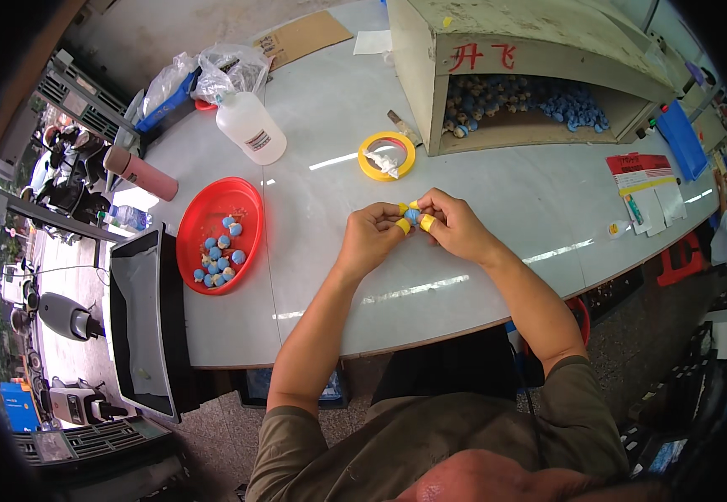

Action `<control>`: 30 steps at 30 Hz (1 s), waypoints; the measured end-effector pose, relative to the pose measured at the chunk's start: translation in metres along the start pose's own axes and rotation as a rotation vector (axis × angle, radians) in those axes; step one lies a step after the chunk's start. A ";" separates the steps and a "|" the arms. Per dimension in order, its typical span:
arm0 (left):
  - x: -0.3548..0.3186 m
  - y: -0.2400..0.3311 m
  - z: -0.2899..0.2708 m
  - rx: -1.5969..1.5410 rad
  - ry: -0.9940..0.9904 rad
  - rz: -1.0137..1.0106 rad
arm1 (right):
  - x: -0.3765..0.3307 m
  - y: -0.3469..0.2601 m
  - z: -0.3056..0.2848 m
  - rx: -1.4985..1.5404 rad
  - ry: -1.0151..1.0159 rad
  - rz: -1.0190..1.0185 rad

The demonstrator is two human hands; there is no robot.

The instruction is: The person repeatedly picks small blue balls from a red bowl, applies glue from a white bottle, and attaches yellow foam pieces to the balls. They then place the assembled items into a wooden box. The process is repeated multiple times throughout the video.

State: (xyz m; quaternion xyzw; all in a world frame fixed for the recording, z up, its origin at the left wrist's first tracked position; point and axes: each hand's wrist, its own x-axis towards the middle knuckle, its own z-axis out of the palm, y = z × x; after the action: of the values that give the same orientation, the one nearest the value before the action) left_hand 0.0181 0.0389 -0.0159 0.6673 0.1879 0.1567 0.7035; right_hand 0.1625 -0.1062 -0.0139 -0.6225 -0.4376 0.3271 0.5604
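Note:
Over the grey tabletop [338, 309], my left hand [370, 238] and my right hand [461, 230] meet fingertip to fingertip. Pinched between them is a small round blue piece [413, 217], mostly covered by the fingers. Yellow tape wraps the thumbs and forefingers of both hands. To the left, a round red tray [254, 266] holds several small blue-and-cream pieces [212, 254] that look like little figures. Just beyond my hands lies a yellow tape roll [364, 164] with a crumpled white scrap [383, 164] inside its ring.
An open-fronted box [539, 46] at the back holds many blue pieces [573, 107]. Left stand a white jug [250, 128], a pink bottle [140, 172] and a black bin [175, 335]. A scraper-like tool [403, 125] lies beside the box. Papers [644, 188] lie right; a red stool [681, 259] stands beyond.

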 end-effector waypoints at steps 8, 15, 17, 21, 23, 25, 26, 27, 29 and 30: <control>0.000 -0.011 0.002 0.043 0.049 0.046 | -0.002 -0.001 0.005 -0.047 0.023 -0.024; -0.001 -0.010 0.003 0.153 0.070 0.067 | -0.002 0.004 0.005 -0.090 0.032 -0.064; -0.002 -0.009 0.004 0.142 0.077 0.063 | -0.002 0.004 0.006 -0.092 0.035 -0.071; -0.003 -0.011 0.004 0.129 0.105 0.087 | -0.002 0.005 0.006 -0.118 0.043 -0.108; -0.004 -0.005 0.007 0.179 0.111 0.084 | -0.002 0.008 0.006 -0.135 0.064 -0.137; -0.005 -0.002 0.008 0.187 0.123 0.102 | -0.001 0.007 0.005 -0.130 0.054 -0.124; -0.005 -0.002 0.009 0.191 0.128 0.110 | -0.001 0.007 0.004 -0.128 0.050 -0.117; -0.005 -0.002 0.008 0.200 0.121 0.104 | 0.000 0.006 0.004 -0.123 0.046 -0.103; -0.004 -0.004 0.006 0.219 0.106 0.091 | 0.000 0.003 0.003 -0.115 0.038 -0.077; -0.004 -0.003 0.006 0.206 0.108 0.081 | 0.001 0.003 0.003 -0.116 0.030 -0.053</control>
State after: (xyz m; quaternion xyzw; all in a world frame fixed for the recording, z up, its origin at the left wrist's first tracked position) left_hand 0.0176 0.0312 -0.0189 0.7336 0.2134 0.2006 0.6132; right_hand 0.1610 -0.1044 -0.0168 -0.6468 -0.4636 0.2768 0.5386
